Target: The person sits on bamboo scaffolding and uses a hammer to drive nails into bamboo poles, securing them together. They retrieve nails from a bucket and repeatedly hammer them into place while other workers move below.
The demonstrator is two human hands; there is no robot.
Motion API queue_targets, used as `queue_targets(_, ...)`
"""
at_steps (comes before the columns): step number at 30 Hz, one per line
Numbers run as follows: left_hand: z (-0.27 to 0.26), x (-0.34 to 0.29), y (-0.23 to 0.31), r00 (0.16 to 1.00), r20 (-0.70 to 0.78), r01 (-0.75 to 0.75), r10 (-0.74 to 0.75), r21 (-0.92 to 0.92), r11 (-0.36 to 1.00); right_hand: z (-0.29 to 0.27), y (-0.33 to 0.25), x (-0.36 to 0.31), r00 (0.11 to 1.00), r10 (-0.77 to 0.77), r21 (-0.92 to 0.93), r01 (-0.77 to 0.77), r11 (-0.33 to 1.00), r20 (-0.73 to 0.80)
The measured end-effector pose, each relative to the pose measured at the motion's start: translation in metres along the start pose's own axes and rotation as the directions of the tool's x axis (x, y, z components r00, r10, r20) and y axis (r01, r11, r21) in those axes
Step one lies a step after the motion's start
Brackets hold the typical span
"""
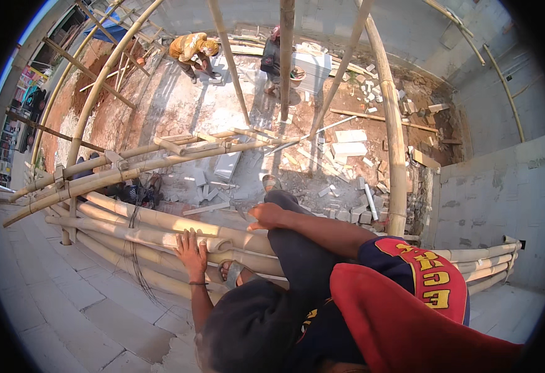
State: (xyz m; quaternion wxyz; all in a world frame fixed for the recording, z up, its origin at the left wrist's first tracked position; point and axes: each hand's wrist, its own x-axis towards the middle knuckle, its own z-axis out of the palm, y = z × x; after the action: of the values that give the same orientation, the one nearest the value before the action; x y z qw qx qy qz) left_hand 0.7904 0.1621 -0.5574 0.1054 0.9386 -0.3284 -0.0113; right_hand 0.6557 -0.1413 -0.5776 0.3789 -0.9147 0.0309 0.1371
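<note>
My left hand (192, 253) rests flat with fingers spread on a thick bamboo pole (151, 236), near the pole's cut end. It grips nothing. My right hand (267, 216) is over my bent knee, its fingers curled. A thin greyish edge shows beside those fingers, too small to name. More bamboo poles (260, 261) lie bundled beneath me, and my sandalled foot (235, 273) stands on them beside my left hand. Dark thin wires (137, 264) hang over the bundle left of that hand.
Upright bamboo poles (392, 143) and a slanting bamboo rail (154, 161) stand ahead. Far below, a person in yellow (192, 48) bends over blocks, and another person (271, 59) is near a white slab (313, 71). Rubble and pale blocks (349, 149) litter the ground. A block wall (92, 298) is at left.
</note>
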Motion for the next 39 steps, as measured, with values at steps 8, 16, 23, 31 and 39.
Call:
queue_targets(8,-0.021,-0.001,-0.020,0.978,0.119,-0.159,0.171,-0.099,0.982,-0.007,0.023,-0.001,0.997,-0.071,0.110,0.071,0.991,-0.009)
queue_targets(16,-0.104,0.049,-0.029,0.865,0.445,-0.299,0.230,0.090,0.950,-0.002,0.038,0.016,0.982,0.060,0.202,-0.023,0.979,-0.177)
queue_targets(23,-0.228,0.131,-0.027,0.898,0.392,-0.302,0.201,0.216,0.928,-0.003,0.059,0.026,0.942,0.053,0.359,0.074,0.930,-0.331)
queue_targets(31,-0.202,0.142,0.021,0.892,0.334,-0.376,0.305,0.171,0.911,-0.022,0.113,0.015,0.740,0.564,0.697,-0.183,0.694,-0.367)
queue_targets(39,-0.108,0.022,0.081,0.570,0.636,-0.614,0.520,-0.091,0.784,0.037,0.233,-0.059,0.670,0.698,0.425,-0.571,0.702,-0.253)
